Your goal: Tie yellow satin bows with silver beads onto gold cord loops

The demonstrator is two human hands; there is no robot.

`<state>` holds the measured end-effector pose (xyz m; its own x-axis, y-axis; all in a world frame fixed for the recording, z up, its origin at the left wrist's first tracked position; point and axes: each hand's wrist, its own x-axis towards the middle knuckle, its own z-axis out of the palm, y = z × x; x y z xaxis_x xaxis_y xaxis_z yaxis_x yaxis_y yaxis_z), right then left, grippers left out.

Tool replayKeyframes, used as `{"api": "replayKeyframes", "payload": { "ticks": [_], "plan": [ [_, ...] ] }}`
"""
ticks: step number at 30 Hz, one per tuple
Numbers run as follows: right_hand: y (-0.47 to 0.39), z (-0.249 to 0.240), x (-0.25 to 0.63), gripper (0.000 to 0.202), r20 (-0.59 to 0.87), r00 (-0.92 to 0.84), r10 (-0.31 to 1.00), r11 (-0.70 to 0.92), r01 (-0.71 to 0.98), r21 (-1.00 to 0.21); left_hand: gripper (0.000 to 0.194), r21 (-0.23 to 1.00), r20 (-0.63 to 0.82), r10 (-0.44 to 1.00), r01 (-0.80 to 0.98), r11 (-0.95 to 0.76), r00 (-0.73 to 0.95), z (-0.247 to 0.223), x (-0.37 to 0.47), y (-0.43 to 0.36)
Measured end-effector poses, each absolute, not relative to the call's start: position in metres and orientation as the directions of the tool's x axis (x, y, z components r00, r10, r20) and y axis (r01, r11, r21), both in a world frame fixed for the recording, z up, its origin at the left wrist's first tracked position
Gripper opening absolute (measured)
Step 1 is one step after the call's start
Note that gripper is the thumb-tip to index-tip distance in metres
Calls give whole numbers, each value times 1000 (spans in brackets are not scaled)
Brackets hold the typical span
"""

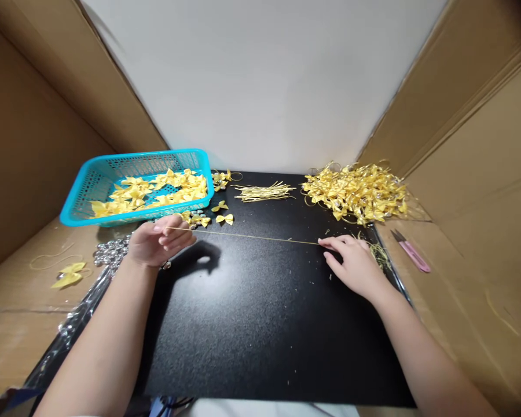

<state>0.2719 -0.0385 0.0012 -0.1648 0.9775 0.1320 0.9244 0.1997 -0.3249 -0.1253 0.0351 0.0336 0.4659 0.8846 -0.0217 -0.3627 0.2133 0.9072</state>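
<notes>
A thin gold cord (252, 236) stretches nearly straight across the black table between my two hands. My left hand (158, 238) pinches one end between thumb and forefinger, above the table and just in front of the blue basket. At the other end my right hand (351, 260) has its fingertips on the cord, palm down and low over the table. Near my left hand lie loose yellow bows (224, 219) and a heap of silvery beads (110, 253). A bundle of cut gold cords (264, 191) rests farther back, in the middle.
A blue basket (80, 200) of yellow bows stands at the back left. Finished-looking bows with cord loops form a pile (356, 191) at the back right. Pink-handled thread snips (412, 253) lie on cardboard at right. Cardboard walls (473, 139) flank the black table (260, 336).
</notes>
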Motion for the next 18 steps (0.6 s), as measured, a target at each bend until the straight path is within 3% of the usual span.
{"api": "replayKeyframes", "payload": {
  "ticks": [6,10,11,14,18],
  "plan": [
    [-37,0,275,27,155,-162,975,209,904,-373,58,962,-6,907,-243,120,421,32,-126,38],
    [-35,4,278,24,392,-61,918,258,842,-473,37,991,-103,901,-31,128,421,49,-120,32],
    [-35,7,278,23,458,-19,889,276,819,-502,32,986,-150,900,123,108,409,57,-115,28],
    [-36,16,274,19,572,51,819,339,761,-553,21,841,-197,866,533,-92,460,84,-91,9],
    [-38,14,263,17,541,-60,839,397,748,-532,26,570,-198,829,749,-337,524,113,-68,-13]
  ]
}}
